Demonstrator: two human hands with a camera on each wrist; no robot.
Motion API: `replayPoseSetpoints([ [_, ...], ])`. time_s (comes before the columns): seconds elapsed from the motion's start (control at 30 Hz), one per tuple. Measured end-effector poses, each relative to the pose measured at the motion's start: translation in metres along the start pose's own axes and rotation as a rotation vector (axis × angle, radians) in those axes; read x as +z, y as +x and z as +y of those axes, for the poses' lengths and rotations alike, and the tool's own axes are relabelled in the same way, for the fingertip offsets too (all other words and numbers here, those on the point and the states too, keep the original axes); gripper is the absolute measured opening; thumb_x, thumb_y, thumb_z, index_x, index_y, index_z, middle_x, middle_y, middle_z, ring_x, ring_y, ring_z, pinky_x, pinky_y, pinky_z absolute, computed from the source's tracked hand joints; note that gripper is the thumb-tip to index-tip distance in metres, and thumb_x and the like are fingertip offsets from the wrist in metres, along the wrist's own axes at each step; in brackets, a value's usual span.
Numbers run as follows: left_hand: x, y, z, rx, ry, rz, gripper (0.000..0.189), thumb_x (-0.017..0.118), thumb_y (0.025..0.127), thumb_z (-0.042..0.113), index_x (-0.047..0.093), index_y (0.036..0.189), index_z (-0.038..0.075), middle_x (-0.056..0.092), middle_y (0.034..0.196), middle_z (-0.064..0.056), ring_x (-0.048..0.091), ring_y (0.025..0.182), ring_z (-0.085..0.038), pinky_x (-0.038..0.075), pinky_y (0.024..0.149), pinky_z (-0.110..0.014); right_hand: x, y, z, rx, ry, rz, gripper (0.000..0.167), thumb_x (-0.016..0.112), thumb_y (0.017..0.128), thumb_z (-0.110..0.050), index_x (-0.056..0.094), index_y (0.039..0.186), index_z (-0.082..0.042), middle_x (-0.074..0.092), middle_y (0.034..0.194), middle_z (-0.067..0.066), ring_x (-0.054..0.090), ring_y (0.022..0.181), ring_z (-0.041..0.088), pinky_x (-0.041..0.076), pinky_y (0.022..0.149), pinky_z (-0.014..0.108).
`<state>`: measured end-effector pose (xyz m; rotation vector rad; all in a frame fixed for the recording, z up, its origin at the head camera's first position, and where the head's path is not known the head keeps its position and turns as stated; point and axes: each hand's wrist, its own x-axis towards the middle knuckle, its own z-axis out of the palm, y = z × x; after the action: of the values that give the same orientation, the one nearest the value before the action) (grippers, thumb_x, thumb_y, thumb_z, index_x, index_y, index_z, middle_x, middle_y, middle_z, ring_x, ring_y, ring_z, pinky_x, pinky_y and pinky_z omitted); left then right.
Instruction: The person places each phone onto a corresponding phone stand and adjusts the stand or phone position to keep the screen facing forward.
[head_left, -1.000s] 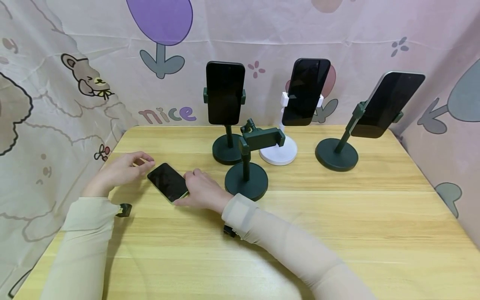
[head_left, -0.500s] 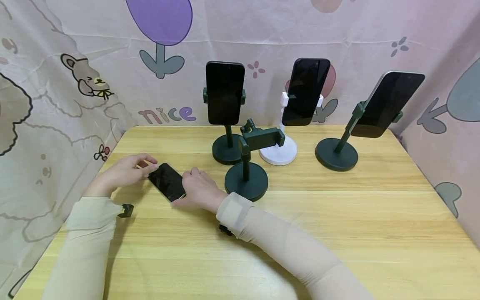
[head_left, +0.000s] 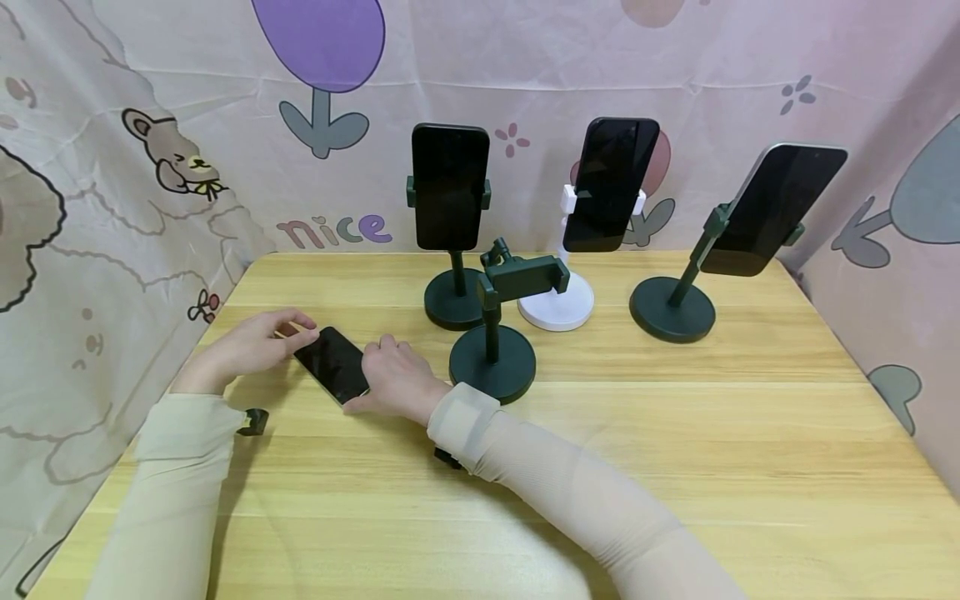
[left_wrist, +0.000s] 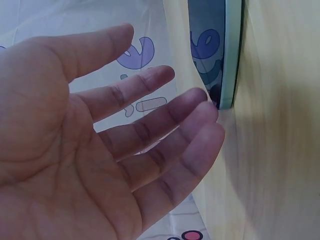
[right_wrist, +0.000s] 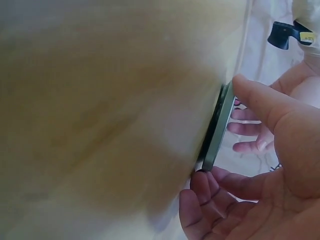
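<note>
A smartphone [head_left: 328,365] with a dark screen and a pale green edge lies face up on the left part of the table. My right hand [head_left: 401,379] grips its near right end. In the right wrist view the thumb and forefinger of that hand [right_wrist: 285,160] take the phone [right_wrist: 218,131] across its two side edges. At the other end hovers my left hand [head_left: 258,343], its fingers loosely bent. The left wrist view has this hand [left_wrist: 95,135] holding nothing, fingertips close to the phone's corner [left_wrist: 227,95]; whether they touch cannot be told.
A dark green phone stand [head_left: 492,360] without a phone is just right of my right hand. Behind it, phones sit in a green stand [head_left: 452,308] and a white stand [head_left: 558,307]. Another green stand [head_left: 672,312] with a phone is farther right. Printed cloth [head_left: 322,183] hangs behind the table.
My left hand has come slightly right, nearer the phone's far end. My right hand has shifted slightly left and covers a bit more of the phone. The stands have not moved.
</note>
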<state>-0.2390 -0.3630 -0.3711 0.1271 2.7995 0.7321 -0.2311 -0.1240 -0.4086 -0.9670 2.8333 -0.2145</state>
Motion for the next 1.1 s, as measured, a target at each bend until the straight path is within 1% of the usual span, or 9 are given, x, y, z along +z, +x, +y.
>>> replayPoseSetpoints([
  [0.13, 0.0008, 0.0012, -0.0035, -0.013, 0.037, 0.008, 0.043, 0.054, 0.113, 0.038, 0.062, 0.136, 0.003, 0.068, 0.128, -0.03, 0.069, 0.107, -0.036, 0.053, 0.088, -0.041, -0.0002, 0.0005, -0.0004, 0.004, -0.009, 0.001, 0.082, 0.076, 0.086, -0.074, 0.065, 0.136, -0.01, 0.063, 0.118, 0.002, 0.057, 0.096, 0.014, 0.055, 0.086, 0.025],
  [0.3, 0.0013, 0.0021, -0.0053, -0.01, 0.051, 0.0, 0.043, 0.054, 0.113, 0.036, 0.062, 0.137, 0.002, 0.069, 0.128, -0.032, 0.068, 0.111, -0.041, 0.054, 0.092, -0.05, -0.0007, 0.0003, -0.0007, 0.002, -0.024, 0.002, 0.082, 0.075, 0.087, -0.075, 0.065, 0.137, -0.01, 0.064, 0.12, 0.002, 0.059, 0.097, 0.014, 0.056, 0.087, 0.025],
  [0.37, 0.0014, 0.0022, -0.0053, -0.003, 0.057, -0.002, 0.042, 0.055, 0.113, 0.036, 0.062, 0.138, 0.002, 0.069, 0.129, -0.031, 0.068, 0.113, -0.042, 0.054, 0.093, -0.051, -0.001, 0.0001, -0.0008, 0.003, -0.025, 0.002, 0.081, 0.075, 0.087, -0.074, 0.065, 0.137, -0.011, 0.064, 0.12, 0.002, 0.059, 0.098, 0.014, 0.056, 0.087, 0.025],
  [0.43, 0.0014, 0.002, -0.0051, 0.008, 0.064, -0.001, 0.042, 0.056, 0.112, 0.034, 0.063, 0.137, 0.002, 0.07, 0.128, -0.031, 0.068, 0.114, -0.043, 0.055, 0.092, -0.05, -0.0012, -0.0002, -0.0009, 0.007, -0.024, 0.0, 0.08, 0.075, 0.088, -0.074, 0.066, 0.137, -0.011, 0.064, 0.121, 0.002, 0.06, 0.099, 0.015, 0.057, 0.086, 0.026],
  [0.53, 0.0013, 0.0017, -0.0048, 0.02, 0.073, -0.001, 0.042, 0.057, 0.112, 0.033, 0.063, 0.138, 0.001, 0.071, 0.127, -0.03, 0.069, 0.113, -0.041, 0.055, 0.089, -0.046, -0.0016, -0.0005, -0.0012, 0.013, -0.021, -0.007, 0.08, 0.075, 0.088, -0.073, 0.066, 0.138, -0.012, 0.063, 0.122, 0.002, 0.061, 0.1, 0.015, 0.057, 0.086, 0.027],
  [0.7, 0.0009, 0.001, -0.0051, 0.022, 0.08, -0.009, 0.043, 0.056, 0.112, 0.035, 0.063, 0.139, 0.001, 0.072, 0.126, -0.029, 0.071, 0.111, -0.039, 0.055, 0.087, -0.043, -0.0029, -0.0012, -0.0015, 0.014, -0.015, -0.02, 0.08, 0.075, 0.088, -0.073, 0.066, 0.139, -0.012, 0.063, 0.124, 0.002, 0.062, 0.101, 0.015, 0.057, 0.085, 0.027],
  [1.0, 0.0011, -0.0003, -0.0032, 0.021, 0.065, -0.036, 0.044, 0.057, 0.112, 0.036, 0.062, 0.14, 0.002, 0.074, 0.121, -0.025, 0.072, 0.095, -0.026, 0.054, 0.082, -0.036, -0.0051, -0.0015, -0.0014, 0.024, 0.019, -0.052, 0.083, 0.077, 0.084, -0.076, 0.066, 0.138, -0.013, 0.061, 0.127, 0.002, 0.06, 0.101, 0.017, 0.059, 0.081, 0.031],
  [1.1, 0.001, -0.0008, -0.002, 0.024, 0.065, -0.042, 0.043, 0.057, 0.112, 0.035, 0.062, 0.139, 0.002, 0.074, 0.119, -0.023, 0.071, 0.094, -0.025, 0.053, 0.082, -0.036, -0.005, -0.0015, -0.0017, 0.026, 0.02, -0.052, 0.084, 0.077, 0.083, -0.077, 0.066, 0.138, -0.014, 0.061, 0.126, 0.001, 0.06, 0.101, 0.017, 0.059, 0.08, 0.031],
])
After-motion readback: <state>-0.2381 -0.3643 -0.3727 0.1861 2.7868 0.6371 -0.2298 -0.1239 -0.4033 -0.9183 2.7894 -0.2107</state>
